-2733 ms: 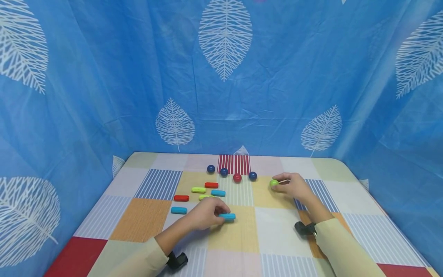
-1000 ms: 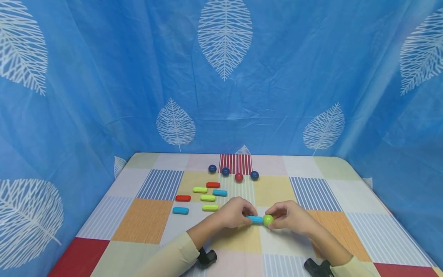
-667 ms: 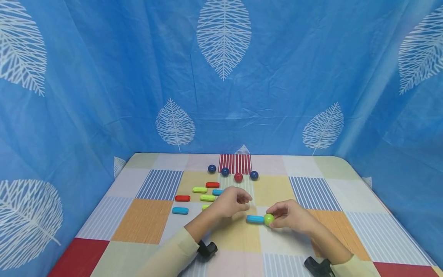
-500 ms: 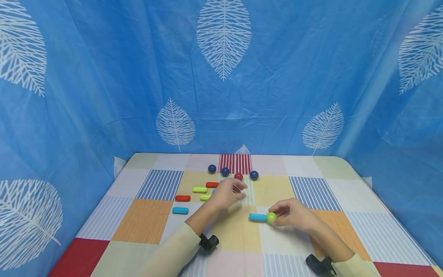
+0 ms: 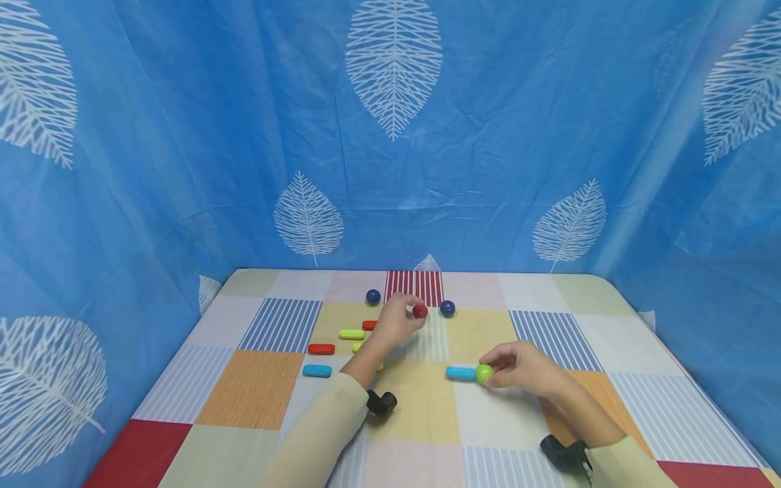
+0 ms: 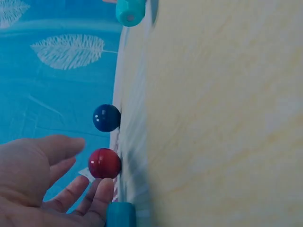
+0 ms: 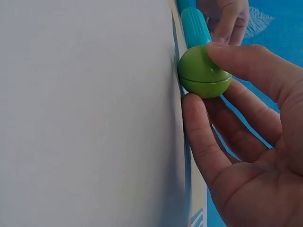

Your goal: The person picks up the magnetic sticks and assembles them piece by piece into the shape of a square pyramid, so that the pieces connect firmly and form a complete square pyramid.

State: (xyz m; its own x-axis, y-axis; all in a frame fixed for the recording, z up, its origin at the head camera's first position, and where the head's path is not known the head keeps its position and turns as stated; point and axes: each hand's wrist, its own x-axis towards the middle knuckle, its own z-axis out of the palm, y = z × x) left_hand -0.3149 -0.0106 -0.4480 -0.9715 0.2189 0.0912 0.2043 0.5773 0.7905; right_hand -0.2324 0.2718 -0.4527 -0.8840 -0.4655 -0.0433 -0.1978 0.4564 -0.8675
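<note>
My right hand (image 5: 523, 369) pinches a green ball (image 5: 484, 374) between thumb and fingers, low over the cloth. Joined end-on to the ball is a light-blue rod (image 5: 460, 374), pointing left. At the back of the table my left hand (image 5: 395, 324) reaches round a red ball (image 5: 419, 311). In the left wrist view the thumb stands apart from the red ball (image 6: 104, 163), while a fingertip is at its lower side. A dark blue ball (image 5: 447, 309) sits just right of it. Another dark blue ball (image 5: 373, 296) lies left; one more is hidden behind the left hand.
Left of my left forearm lie loose rods: a yellow-green rod (image 5: 351, 334), a red rod (image 5: 321, 349) and a blue rod (image 5: 316, 371); several others are partly covered by the hand. A blue leaf-print curtain (image 5: 488, 169) encloses the patchwork-covered table (image 5: 250, 390).
The green ball and blue rod came together end to end. My left hand let go of the rod and moved back to the red ball. The right hand drew the joined pair slightly right and back.
</note>
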